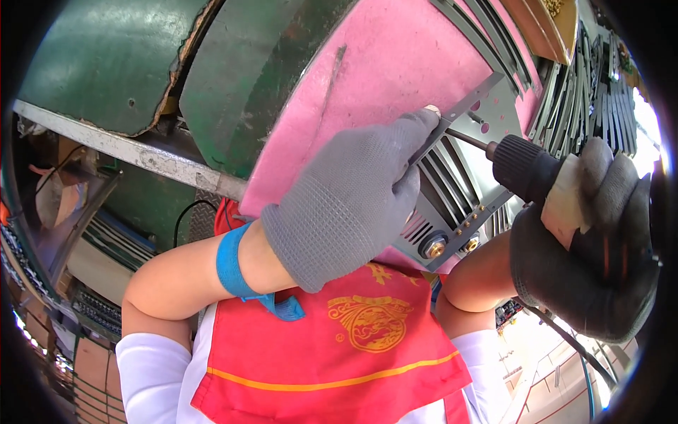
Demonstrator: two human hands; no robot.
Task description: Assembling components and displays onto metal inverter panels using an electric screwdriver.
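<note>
My left hand (pixel 346 198), in a grey knitted glove, is closed on the dark flanged edge of a grey sheet-metal panel (pixel 503 106). One fingertip pokes bare out of the glove. The panel has round holes, long slots and brass fittings (pixel 436 249) at its near end. In my right hand (pixel 593 275), gloved in darker grey, is a power screwdriver (pixel 521 166) with a black ribbed collar and tan tape round its body. Its thin shaft reaches left to the panel's flange, close to my left fingers. Whether the tip sits in a hole is hidden.
Beneath the panel lies a pink work surface (pixel 374 53). Long dark metal strips (pixel 494 35) rest at its far right, next to a box (pixel 547 28) of small brass-coloured parts. More strips (pixel 600 99) are piled at right. Green boards (pixel 233 78) and a metal rail (pixel 134 147) stand left.
</note>
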